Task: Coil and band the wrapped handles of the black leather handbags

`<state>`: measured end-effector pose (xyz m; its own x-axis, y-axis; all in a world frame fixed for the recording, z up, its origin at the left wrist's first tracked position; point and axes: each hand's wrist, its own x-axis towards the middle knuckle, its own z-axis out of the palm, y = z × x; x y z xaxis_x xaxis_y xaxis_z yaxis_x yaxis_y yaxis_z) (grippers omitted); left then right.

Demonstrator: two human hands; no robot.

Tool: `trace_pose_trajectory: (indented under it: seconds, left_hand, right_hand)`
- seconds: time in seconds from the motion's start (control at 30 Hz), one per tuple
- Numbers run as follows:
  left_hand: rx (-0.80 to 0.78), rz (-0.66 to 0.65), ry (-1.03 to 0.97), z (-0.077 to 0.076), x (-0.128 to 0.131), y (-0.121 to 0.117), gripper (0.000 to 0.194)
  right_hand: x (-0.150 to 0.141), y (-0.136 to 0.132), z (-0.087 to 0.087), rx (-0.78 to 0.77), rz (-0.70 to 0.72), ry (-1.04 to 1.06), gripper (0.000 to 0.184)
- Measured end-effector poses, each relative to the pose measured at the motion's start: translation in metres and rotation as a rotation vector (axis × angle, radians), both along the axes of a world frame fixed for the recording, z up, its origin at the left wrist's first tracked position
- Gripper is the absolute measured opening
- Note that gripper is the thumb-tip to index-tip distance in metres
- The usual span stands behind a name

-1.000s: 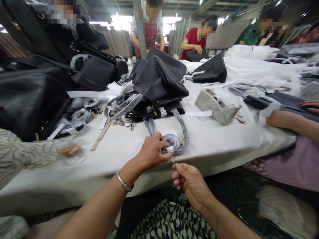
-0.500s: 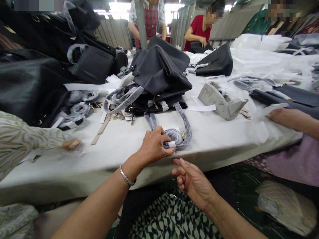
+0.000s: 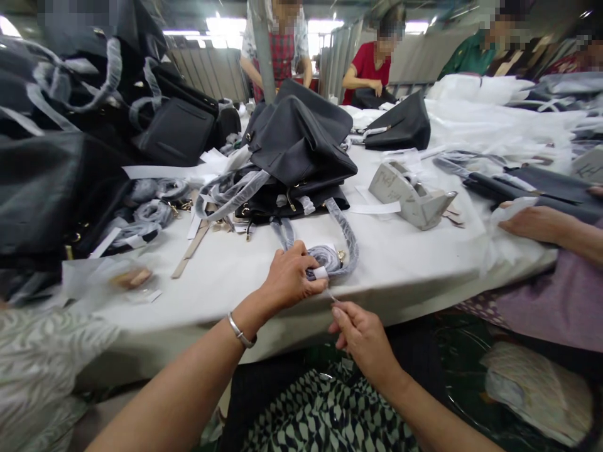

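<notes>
Bright, slightly blown-out light comes from windows or lamps [image 3: 223, 26] at the back, beneath a dim ceiling. The white surface [image 3: 400, 251] is evenly lit, with soft shadow down its front drape, and the darkest bags [image 3: 28, 188] lose detail. The wide view stretches and bends toward the edges. A patterned sleeve [image 3: 42, 351] at lower left looks smeared, and blocky pixelation covers several heads.

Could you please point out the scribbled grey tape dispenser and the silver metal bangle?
Scribbled grey tape dispenser [image 3: 388, 186]: head view, on its marked side.
Silver metal bangle [image 3: 240, 335]: head view, on the band's outer surface.
</notes>
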<state>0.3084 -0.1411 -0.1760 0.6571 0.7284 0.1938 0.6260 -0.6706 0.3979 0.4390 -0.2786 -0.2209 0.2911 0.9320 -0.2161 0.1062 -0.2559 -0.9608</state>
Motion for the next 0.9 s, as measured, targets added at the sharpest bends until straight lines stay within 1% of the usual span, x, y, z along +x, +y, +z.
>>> trace_pose_trajectory:
  seconds: [0.07,0.1,0.17,0.23,0.3,0.37,0.47,0.63,0.83,0.9]
  left_hand:
    - [-0.091,0.017,-0.068,0.001,-0.001,0.003,0.020]
    - [-0.150,0.025,-0.117,0.002,-0.002,0.004,0.020]
    - [-0.274,0.039,-0.241,0.005,-0.004,0.008,0.020]
    - [-0.374,0.052,-0.368,0.007,-0.006,0.012,0.021]
    - [-0.432,0.065,-0.457,0.008,-0.008,0.015,0.023]
    - [-0.460,0.082,-0.503,0.009,-0.008,0.016,0.024]
    - [-0.485,0.100,-0.524,0.009,-0.007,0.015,0.023]
    - [-0.494,0.101,-0.551,0.007,-0.008,0.013,0.024]
    - [-0.488,0.096,-0.558,0.003,-0.010,0.015,0.028]
    - [-0.500,0.086,-0.570,0.002,-0.011,0.016,0.029]
  right_hand:
    - [0.004,0.001,0.006,0.047,0.011,-0.069,0.031]
    - [0.006,0.001,0.011,0.033,0.018,-0.046,0.031]
    - [0.010,0.003,0.021,-0.040,0.025,0.123,0.037]
    - [0.013,0.006,0.032,-0.078,0.005,0.355,0.044]
    - [0.015,0.009,0.043,-0.088,-0.020,0.555,0.050]
    - [0.017,0.014,0.051,-0.117,-0.039,0.652,0.053]
    - [0.016,0.022,0.056,-0.116,-0.057,0.608,0.053]
    - [0.011,0.029,0.054,-0.026,-0.050,0.431,0.049]
    - [0.010,0.026,0.051,-0.055,-0.055,0.398,0.042]
    - [0.012,0.029,0.049,-0.076,-0.042,0.375,0.040]
